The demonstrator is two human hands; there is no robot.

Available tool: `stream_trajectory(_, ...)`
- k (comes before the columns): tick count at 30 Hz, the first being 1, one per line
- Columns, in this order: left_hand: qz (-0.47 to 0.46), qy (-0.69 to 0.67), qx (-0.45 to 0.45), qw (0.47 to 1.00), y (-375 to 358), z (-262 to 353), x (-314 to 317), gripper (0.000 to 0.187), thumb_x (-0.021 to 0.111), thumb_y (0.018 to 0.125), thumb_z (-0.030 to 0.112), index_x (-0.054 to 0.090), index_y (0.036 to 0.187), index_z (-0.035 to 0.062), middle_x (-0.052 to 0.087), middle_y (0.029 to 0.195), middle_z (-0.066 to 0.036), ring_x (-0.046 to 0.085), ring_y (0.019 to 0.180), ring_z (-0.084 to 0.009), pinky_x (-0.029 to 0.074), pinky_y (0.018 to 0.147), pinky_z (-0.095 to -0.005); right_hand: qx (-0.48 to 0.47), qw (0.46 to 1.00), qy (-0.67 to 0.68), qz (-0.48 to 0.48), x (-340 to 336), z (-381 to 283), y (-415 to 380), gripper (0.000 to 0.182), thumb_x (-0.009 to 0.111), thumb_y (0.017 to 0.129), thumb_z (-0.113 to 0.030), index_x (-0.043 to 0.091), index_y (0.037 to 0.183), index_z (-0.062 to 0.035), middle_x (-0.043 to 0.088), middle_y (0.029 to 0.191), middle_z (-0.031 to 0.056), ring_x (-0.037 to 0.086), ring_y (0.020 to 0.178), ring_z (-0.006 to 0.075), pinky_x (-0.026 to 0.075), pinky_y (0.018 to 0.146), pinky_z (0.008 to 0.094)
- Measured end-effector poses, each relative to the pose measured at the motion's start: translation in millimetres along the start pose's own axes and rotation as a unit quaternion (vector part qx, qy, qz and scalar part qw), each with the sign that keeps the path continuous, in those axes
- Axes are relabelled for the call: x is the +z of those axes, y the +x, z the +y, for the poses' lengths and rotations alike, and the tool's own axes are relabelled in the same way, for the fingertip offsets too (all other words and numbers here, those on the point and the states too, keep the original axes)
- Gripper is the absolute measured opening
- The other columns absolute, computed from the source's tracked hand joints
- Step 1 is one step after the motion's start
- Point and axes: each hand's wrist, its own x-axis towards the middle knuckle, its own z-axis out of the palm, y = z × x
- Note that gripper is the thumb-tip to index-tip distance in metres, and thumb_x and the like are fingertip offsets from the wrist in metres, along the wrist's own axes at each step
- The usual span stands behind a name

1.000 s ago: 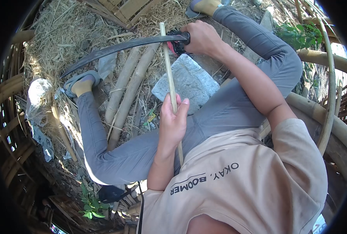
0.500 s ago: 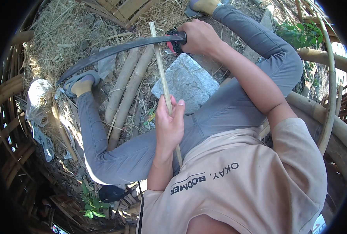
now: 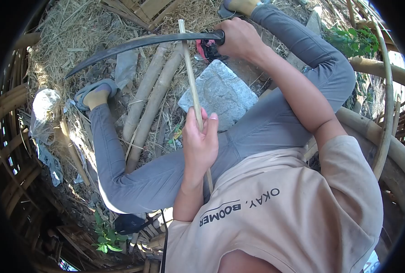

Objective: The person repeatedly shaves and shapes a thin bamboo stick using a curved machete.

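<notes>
A thin bamboo strip (image 3: 191, 75) rises from my lap, slanting up and to the left, with my left hand (image 3: 200, 143) closed around its lower part. In my right hand (image 3: 241, 41) is the dark handle of a machete (image 3: 143, 42), whose long curved blade reaches far to the left. That blade crosses the strip close to its upper end and appears to touch it. A pale square stone block (image 3: 220, 93) lies on the ground between my legs, below the right hand. Something pink and black (image 3: 208, 49) shows just under the machete handle.
Two bamboo poles (image 3: 156, 98) lie on the ground left of the stone. Dry straw (image 3: 79, 36) covers the upper left, and a clear plastic bag (image 3: 45, 109) sits by my left foot. Bamboo railing (image 3: 382, 73) stands at the right. Green leaves (image 3: 355, 41) grow beside it.
Both hands have moved slightly up and to the right, taking the strip and machete along. The blade's far tip has risen, so the machete lies flatter across the view.
</notes>
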Motion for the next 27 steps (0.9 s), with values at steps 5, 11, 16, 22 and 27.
stream_trajectory(5, -0.008, 0.003, 0.027, 1.0, 2, -10, 4, 0.018, 0.061, 0.099, 0.011, 0.048, 0.095, 0.001, 0.049, 0.076, -0.003, 0.044, 0.066, -0.0039, 0.042, 0.056, -0.0241, -0.051, 0.998, 0.0, -0.045, -16, 3, -11, 0.031, 0.073, 0.066, -0.021, 0.076, 0.094, -0.0084, 0.07, 0.076, 0.0201, 0.071, 0.077, 0.038, 0.058, 0.074, 0.0477)
stream_trajectory(11, 0.004, -0.025, 0.04, 0.999, -4, -3, 4, 0.017, 0.06, 0.1, 0.011, 0.048, 0.093, 0.002, 0.049, 0.077, -0.002, 0.044, 0.065, -0.0039, 0.041, 0.056, -0.023, -0.05, 0.997, -0.013, -0.056, -14, -19, -18, 0.03, 0.075, 0.066, -0.023, 0.076, 0.093, -0.0114, 0.069, 0.073, 0.0178, 0.071, 0.075, 0.0367, 0.058, 0.074, 0.0473)
stream_trajectory(16, -0.006, -0.016, 0.026, 1.0, 1, -4, 2, 0.016, 0.06, 0.1, 0.011, 0.048, 0.093, 0.0041, 0.047, 0.075, 0.001, 0.042, 0.063, -0.004, 0.038, 0.055, -0.0228, -0.003, 1.0, -0.009, -0.01, -13, 2, -6, 0.031, 0.075, 0.066, -0.022, 0.076, 0.095, -0.0091, 0.071, 0.078, 0.0193, 0.072, 0.078, 0.0373, 0.058, 0.075, 0.0462)
stream_trajectory(22, 0.01, -0.041, 0.001, 0.999, 1, -10, 2, 0.017, 0.061, 0.099, 0.01, 0.048, 0.093, 0.0022, 0.048, 0.076, -0.001, 0.044, 0.067, -0.0046, 0.038, 0.056, -0.0233, -0.057, 0.994, 0.004, -0.091, -18, -20, -18, 0.034, 0.075, 0.067, -0.023, 0.077, 0.099, -0.0098, 0.071, 0.077, 0.0195, 0.071, 0.077, 0.0378, 0.058, 0.076, 0.046)
stream_trajectory(27, 0.016, -0.069, -0.035, 0.997, -3, -6, -5, 0.017, 0.062, 0.099, 0.01, 0.048, 0.093, 0.0023, 0.047, 0.077, 0.0, 0.044, 0.067, -0.0048, 0.039, 0.058, -0.0237, -0.004, 0.999, 0.027, -0.017, -6, 0, 2, 0.029, 0.075, 0.069, -0.023, 0.078, 0.094, -0.0087, 0.07, 0.074, 0.0187, 0.071, 0.076, 0.0381, 0.058, 0.076, 0.0469)
